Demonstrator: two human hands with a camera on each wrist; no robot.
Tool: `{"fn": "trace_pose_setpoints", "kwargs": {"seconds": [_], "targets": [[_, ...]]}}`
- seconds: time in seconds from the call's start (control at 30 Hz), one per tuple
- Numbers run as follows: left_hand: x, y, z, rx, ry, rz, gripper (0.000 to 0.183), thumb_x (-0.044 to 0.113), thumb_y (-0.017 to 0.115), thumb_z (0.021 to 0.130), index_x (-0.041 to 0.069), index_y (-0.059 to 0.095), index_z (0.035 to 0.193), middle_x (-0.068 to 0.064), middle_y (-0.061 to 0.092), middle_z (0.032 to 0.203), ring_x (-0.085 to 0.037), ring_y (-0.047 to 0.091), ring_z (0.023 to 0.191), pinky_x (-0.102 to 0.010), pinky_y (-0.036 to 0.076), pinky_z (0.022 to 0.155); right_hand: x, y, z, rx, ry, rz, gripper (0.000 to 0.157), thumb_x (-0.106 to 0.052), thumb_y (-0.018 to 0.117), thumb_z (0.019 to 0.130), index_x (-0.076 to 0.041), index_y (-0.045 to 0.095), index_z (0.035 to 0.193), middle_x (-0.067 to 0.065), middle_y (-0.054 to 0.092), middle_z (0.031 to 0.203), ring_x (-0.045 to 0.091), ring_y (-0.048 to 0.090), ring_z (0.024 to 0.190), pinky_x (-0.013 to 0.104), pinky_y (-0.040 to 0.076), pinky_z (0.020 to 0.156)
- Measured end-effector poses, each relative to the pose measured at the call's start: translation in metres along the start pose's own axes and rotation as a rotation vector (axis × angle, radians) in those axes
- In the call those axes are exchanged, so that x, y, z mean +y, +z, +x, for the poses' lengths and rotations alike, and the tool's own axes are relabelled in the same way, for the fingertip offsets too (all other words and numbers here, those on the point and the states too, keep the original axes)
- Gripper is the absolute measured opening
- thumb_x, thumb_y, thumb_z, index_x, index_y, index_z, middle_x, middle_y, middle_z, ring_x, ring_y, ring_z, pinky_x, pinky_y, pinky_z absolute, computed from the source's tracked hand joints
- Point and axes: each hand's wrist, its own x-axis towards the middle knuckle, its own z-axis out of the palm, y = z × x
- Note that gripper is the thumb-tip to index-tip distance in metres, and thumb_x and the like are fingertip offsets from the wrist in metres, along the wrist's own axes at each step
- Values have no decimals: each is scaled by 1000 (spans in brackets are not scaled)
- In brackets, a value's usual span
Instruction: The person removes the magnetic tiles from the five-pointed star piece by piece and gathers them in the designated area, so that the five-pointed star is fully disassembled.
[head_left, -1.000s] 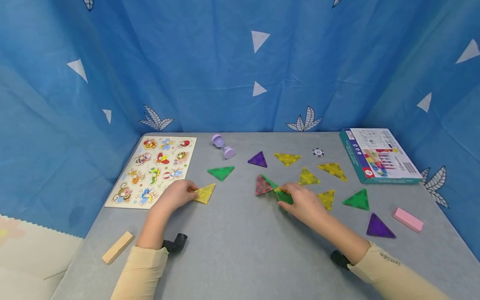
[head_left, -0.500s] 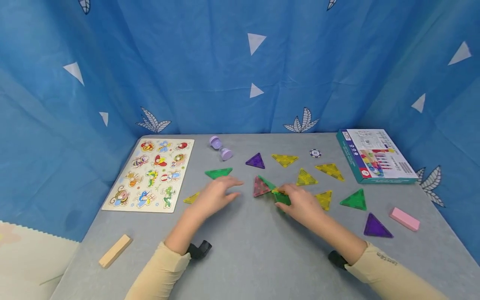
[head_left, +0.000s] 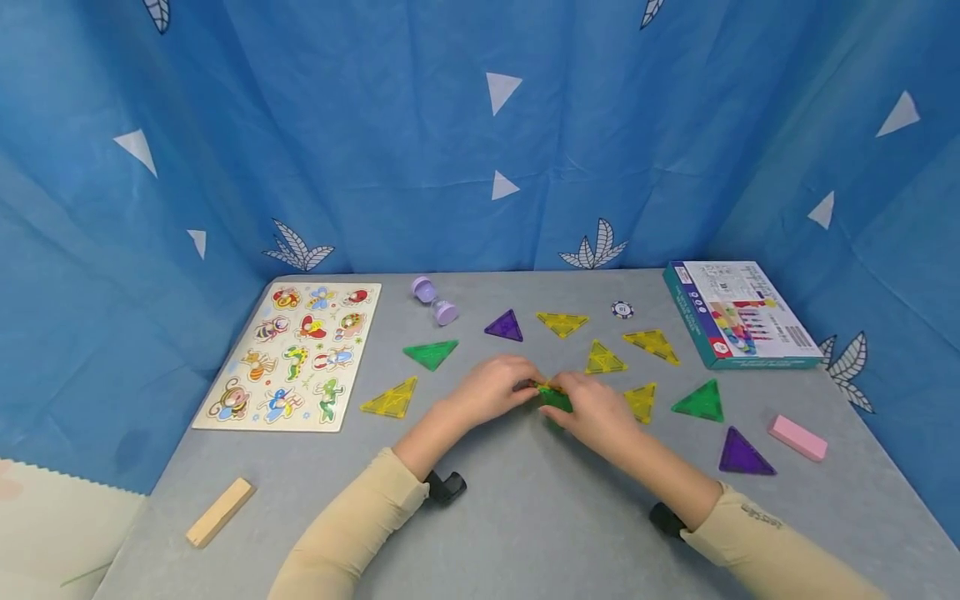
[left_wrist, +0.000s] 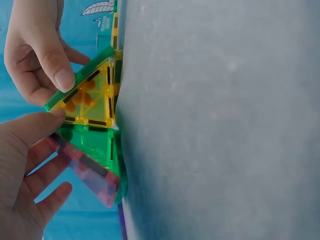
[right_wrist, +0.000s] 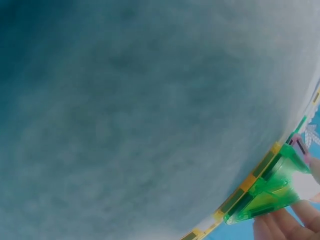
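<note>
Translucent triangular magnetic tiles lean together as a small standing cluster near the table's middle. In the left wrist view it shows a yellow tile (left_wrist: 92, 102), a green tile (left_wrist: 92, 142) beside it and a red tile (left_wrist: 92, 175) at the near side. My left hand (head_left: 491, 393) pinches the red tile near the cluster's top, thumb at the peak and fingers behind. From the other side my right hand (head_left: 600, 417) grips another green tile (right_wrist: 270, 197), thumb on its edge. Fingers hide much of the cluster in the head view.
Loose yellow tiles (head_left: 603, 358), green tiles (head_left: 701, 402) and purple tiles (head_left: 742, 454) lie around. An insect puzzle board (head_left: 307, 358) and wooden block (head_left: 221, 512) are left; a box (head_left: 742, 312) and pink block (head_left: 798, 437) are right. An hourglass (head_left: 435, 302) and poker chip (head_left: 622, 310) lie behind.
My left hand let go of a yellow tile, now flat near the puzzle board, and moved right to the red tile at the cluster. My right hand stayed on its green tile.
</note>
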Motion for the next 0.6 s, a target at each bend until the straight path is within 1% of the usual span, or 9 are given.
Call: {"fn": "trace_pose_setpoints", "kwargs": {"seconds": [0.07, 0.17, 0.3, 0.47, 0.6], "targets": [[3, -1, -3, 7, 16, 31, 12, 23, 67, 88, 17, 70, 97, 7, 64, 91, -5, 57, 82, -21, 47, 73, -1, 0, 0, 9, -16, -8, 31, -35, 76, 78, -14, 64, 98, 1, 65, 91, 18, 60, 77, 36, 50, 60], [7, 0, -9, 26, 27, 91, 10, 24, 67, 87, 17, 70, 94, 8, 62, 88, -4, 56, 77, -20, 46, 69, -3, 0, -2, 20, -50, -14, 30, -32, 77, 76, -14, 65, 96, 1, 64, 92, 19, 60, 80, 36, 50, 63], [19, 0, -19, 56, 2, 176, 9, 26, 67, 87, 18, 70, 88, 8, 61, 82, -4, 55, 71, -17, 46, 63, -6, 2, -7, 56, -95, -36, 29, -29, 79, 75, -13, 64, 94, 0, 62, 91, 18, 58, 81, 35, 50, 65], [38, -4, -27, 95, -18, 301, 10, 25, 67, 85, 16, 67, 80, 7, 60, 75, -6, 56, 65, -19, 46, 57, -9, 2, -12, 98, -149, -59, 28, -24, 81, 73, -12, 62, 90, -1, 58, 85, 14, 55, 71, 29, 48, 59], [45, -5, -30, 97, -48, 330, 11, 25, 68, 85, 16, 65, 78, 6, 59, 73, -8, 57, 64, -20, 46, 56, -10, 2, -14, 91, -168, -52, 27, -21, 80, 73, -11, 62, 91, -2, 57, 84, 11, 54, 65, 26, 47, 55]]}}
